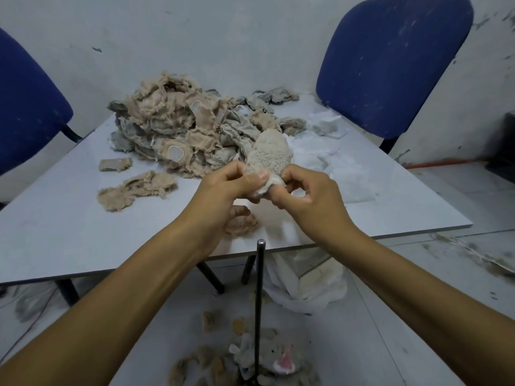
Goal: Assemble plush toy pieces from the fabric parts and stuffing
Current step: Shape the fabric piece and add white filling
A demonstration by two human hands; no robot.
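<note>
So in the head cam both hands are up over the near edge of the pale grey table (83, 246), working on one fuzzy beige plush piece (269, 154) that looks rounded and puffy, like it already has filling in it. The left hand (231, 188) pinches its open lower end, thumb on top of the white inner fabric, and the right hand (303, 190) has its fingers curled round the same end from the other side, so both are gripping that piece, neither is loose. I can't tell if there's a needle or thread in there, too small to see. Behind it sits a big heap of flat tan and grey fabric cut-outs (178, 129), with a few stray tan scraps (136, 188) lying apart nearer the left side, and white fluffy stuffing (334, 160) spread on the right part of the table. A thin black metal rod (259, 302) stands upright in front of me, and down on the floor there's a cluster of finished-looking plush bits (250, 360). My read: a handful are done, this one is stuffed and probably being closed up, and that heap means most of the job is still ahead.
</note>
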